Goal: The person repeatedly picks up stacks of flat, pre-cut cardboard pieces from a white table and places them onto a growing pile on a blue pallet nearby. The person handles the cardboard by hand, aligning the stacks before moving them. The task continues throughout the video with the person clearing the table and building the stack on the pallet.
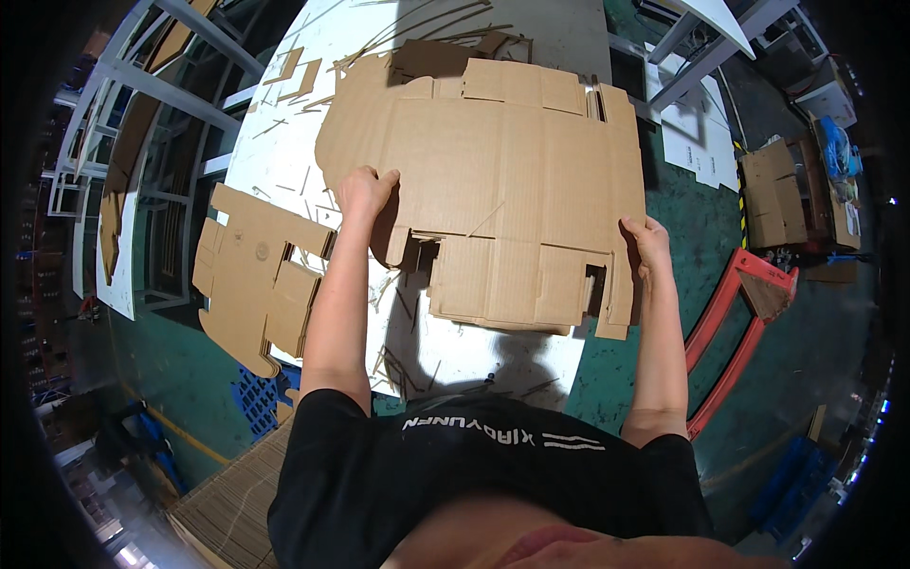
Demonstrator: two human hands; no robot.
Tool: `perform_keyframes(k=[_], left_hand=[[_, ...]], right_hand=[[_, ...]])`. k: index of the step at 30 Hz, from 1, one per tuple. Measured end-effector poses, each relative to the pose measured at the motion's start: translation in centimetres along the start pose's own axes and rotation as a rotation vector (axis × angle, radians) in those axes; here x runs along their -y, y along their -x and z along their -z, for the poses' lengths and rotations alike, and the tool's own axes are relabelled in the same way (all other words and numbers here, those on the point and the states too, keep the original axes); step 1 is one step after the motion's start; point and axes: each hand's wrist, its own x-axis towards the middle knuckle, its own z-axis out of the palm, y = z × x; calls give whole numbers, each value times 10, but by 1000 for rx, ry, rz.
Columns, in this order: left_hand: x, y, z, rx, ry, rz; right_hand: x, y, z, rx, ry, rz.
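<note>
A large brown die-cut cardboard sheet (pixel 512 180) with creases, flaps and slots spreads over the white table. It seems to be several layers thick along its near edge. At its left side my left hand (pixel 368 192) is closed on it, thumb on top. My right hand (pixel 649 245) grips the right edge, thumb on the upper face and the other fingers hidden underneath. The sheet's right side reaches past the table edge, and its shadow falls on the tabletop. To the left of my left forearm lies another die-cut cardboard piece (pixel 251 275), overhanging the table's left edge.
Thin cardboard scraps (pixel 417 28) litter the white table (pixel 445 365). A red metal frame (pixel 730 322), probably a pallet-truck handle, stands on the green floor at right. Cardboard boxes (pixel 773 190) sit beyond it. Stacked cardboard (pixel 237 503) is at lower left, near a blue plastic crate (pixel 256 403).
</note>
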Motion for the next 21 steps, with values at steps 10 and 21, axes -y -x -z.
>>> perform_keyframes(k=[10, 21], left_hand=[[32, 54, 1, 62, 1039, -38], [138, 242, 13, 232, 1182, -170]], right_hand=[[-19, 47, 4, -83, -293, 267], [-98, 200, 95, 155, -111, 421]])
